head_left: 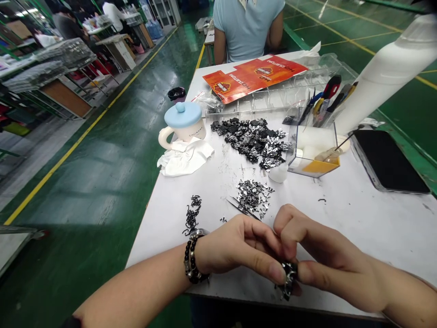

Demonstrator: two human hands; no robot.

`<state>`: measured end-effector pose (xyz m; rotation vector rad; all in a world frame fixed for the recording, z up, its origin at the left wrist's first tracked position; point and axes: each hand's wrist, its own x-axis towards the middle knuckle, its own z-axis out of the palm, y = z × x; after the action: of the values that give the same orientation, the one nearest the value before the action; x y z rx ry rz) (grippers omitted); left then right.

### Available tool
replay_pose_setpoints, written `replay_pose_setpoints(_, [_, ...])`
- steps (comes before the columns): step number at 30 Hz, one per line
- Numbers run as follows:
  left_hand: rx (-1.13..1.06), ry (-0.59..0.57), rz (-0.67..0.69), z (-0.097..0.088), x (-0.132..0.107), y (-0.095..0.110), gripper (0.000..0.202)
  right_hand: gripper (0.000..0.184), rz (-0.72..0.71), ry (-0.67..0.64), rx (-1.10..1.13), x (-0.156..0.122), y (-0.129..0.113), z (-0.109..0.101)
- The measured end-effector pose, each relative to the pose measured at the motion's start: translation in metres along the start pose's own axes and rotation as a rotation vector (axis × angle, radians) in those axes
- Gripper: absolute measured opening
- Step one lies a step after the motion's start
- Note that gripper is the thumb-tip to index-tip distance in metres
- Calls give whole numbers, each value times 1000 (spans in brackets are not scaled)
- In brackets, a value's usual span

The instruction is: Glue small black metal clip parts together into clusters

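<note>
Near the front edge of the table, my left hand (251,248) pinches a small black-and-silver part (289,279) between thumb and fingers. My right hand (327,259) closes on the same part from the other side, its thumb and forefinger pressed against it. The fingers cover much of the part. Just beyond my hands lie tweezers (243,208) beside a heap of tiny silver metal pieces (254,196). Farther back is a larger pile of black-and-silver parts (254,140). Small black curved pieces (192,213) lie in a strip beyond my left wrist.
A blue-lidded mug (186,123) and crumpled tissue (186,157) stand at the left. A clear tool box (314,155), white bottle (382,77) and phone (391,159) occupy the right. Orange printed cards (254,75) lie on clear trays (269,100). Beyond sits a person (249,27).
</note>
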<state>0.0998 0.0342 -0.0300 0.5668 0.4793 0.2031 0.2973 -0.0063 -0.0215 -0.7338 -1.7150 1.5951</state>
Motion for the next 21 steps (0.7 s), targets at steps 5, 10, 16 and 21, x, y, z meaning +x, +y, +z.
replay_pose_setpoints(5, [-52,-25,37,-1,1,-2,32,14,-39,66,-24,2,5,-2])
replay_pose_setpoints(10, [-109,-74,58,-1,2,-3,31,17,-52,68,-60,5,3,-5])
replay_pose_setpoints(16, [-182,-153,108,-1,2,0,26,6,39,111,-584,-14,-14,-53])
replay_pose_setpoints(21, [-318,-89,243,-4,3,6,20,15,461,267,-1029,-41,1,-106])
